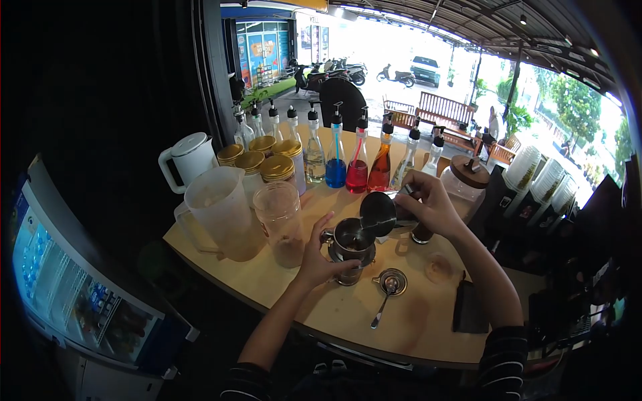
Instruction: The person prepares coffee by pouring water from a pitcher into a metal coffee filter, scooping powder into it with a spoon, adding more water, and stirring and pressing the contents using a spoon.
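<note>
My right hand grips the handle of a small dark metal pitcher, which is tilted with its mouth toward a metal drip coffee filter. Whether liquid is flowing is hard to make out. The filter sits on top of a clear glass. Around the filter's left and near side curls my left hand, thumb in front and fingers behind. Just right of the glass, a small round metal filter lid or dish lies on the table, with a spoon resting in it.
On the wooden table stand a plastic jug, an open clear jar, gold-lidded jars, a white kettle and several pump bottles. A wooden-lidded jar, cup stacks and dark cloth are at right.
</note>
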{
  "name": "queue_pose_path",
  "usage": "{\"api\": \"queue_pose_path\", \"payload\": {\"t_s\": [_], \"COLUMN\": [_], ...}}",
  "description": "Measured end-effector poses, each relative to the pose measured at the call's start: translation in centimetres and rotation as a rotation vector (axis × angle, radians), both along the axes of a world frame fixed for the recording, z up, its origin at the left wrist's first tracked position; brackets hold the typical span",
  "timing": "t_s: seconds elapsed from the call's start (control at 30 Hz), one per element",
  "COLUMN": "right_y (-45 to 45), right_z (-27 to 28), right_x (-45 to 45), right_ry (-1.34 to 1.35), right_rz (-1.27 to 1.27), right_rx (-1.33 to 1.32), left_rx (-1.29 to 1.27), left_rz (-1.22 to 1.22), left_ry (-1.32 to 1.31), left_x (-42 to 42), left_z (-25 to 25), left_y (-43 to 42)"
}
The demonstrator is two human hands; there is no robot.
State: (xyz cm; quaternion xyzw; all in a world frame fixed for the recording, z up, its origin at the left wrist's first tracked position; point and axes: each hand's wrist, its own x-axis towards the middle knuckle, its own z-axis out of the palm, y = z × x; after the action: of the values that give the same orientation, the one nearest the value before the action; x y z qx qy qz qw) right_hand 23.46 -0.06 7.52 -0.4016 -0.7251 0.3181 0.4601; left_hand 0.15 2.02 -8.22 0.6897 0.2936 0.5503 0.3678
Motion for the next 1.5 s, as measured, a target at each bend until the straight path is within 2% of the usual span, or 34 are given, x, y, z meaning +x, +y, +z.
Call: {"api": "queue_pose_path", "payload": {"t_s": [0.23,0.37,0.53,0.73,1.37,1.5], "right_y": [0.8,0.8,1.3,0.6,0.7,0.9], "right_z": [0.5,0.8,0.7,1.7,1.9,1.6], "right_x": [-0.5,-1.0,-1.2,-1.8,-1.5,-1.2], "right_ry": [-0.172,-0.163,-0.201,-0.201,-0.261,-0.259], "right_rz": [-0.037,-0.041,-0.023,-0.023,-0.07,-0.059], "right_rx": [0.015,0.007,0.119,0.007,0.01,0.093], "left_rx": [0.01,0.028,0.004,0.016,-0.001,-0.002], "left_rz": [0.009,0.003,-0.002,-0.002,0.001,0.001], "left_ry": [0.022,0.012,0.015,0.02,0.031,0.028], "left_x": [0.0,0.0,0.0,0.0,-0.1,-0.1], "left_z": [0.2,0.4,0.7,0.3,0.2,0.2], "left_y": [-0.2,-0.2,-0.4,-0.1,-0.1,-0.1]}}
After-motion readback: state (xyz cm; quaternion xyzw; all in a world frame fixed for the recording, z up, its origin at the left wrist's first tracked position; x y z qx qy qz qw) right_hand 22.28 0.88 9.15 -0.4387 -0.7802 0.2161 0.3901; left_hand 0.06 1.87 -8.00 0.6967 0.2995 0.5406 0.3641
